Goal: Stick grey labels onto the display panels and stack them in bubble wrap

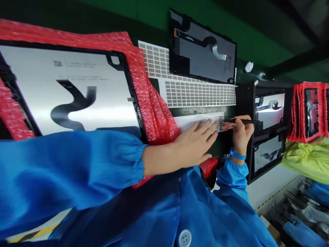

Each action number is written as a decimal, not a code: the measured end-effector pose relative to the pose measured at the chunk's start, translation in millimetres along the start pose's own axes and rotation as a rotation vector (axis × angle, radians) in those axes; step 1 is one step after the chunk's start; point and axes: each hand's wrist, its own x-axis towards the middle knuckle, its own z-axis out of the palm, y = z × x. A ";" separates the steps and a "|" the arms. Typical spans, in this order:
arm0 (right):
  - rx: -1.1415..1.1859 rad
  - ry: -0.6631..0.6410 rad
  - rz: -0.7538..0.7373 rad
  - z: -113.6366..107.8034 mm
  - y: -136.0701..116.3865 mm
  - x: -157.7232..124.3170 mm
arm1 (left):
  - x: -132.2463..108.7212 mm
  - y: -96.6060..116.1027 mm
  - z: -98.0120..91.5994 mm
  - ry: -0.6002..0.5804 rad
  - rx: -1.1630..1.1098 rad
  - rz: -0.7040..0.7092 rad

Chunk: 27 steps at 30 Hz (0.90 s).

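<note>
My left hand (193, 144) lies flat with fingers spread, its fingertips on a white label sheet (185, 122). Grey stickers show in a grid at the sheet's right end. My right hand (241, 131) is closed around black tweezers (244, 121), whose tips point left and meet the stickered end of that sheet. A blue band circles my right wrist. Just beyond lie a second label sheet (200, 94) with rows of grey rectangles and a third sheet (157, 61), partly covered by a dark display panel (203, 48) with a curved flex cable.
On the left, a large silver display panel (33, 92) rests on red bubble wrap (140, 68). A black tray (253, 151) at right holds two panels. Beyond it stand red-wrapped panels (298, 113) beside a co-worker's yellow sleeve (305, 159). A crumpled white scrap (248, 67) lies behind.
</note>
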 end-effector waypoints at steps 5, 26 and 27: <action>0.050 -0.029 -0.059 3.0 5.4 3.4 | 16.5 -5.6 16.5 -0.076 0.080 -0.065; 0.092 -0.200 -0.098 19.8 7.5 6.8 | -16.3 -11.8 4.4 -0.091 0.160 0.000; 0.089 -0.201 -0.094 19.7 7.6 6.8 | -16.2 -11.6 4.6 -0.088 0.160 -0.001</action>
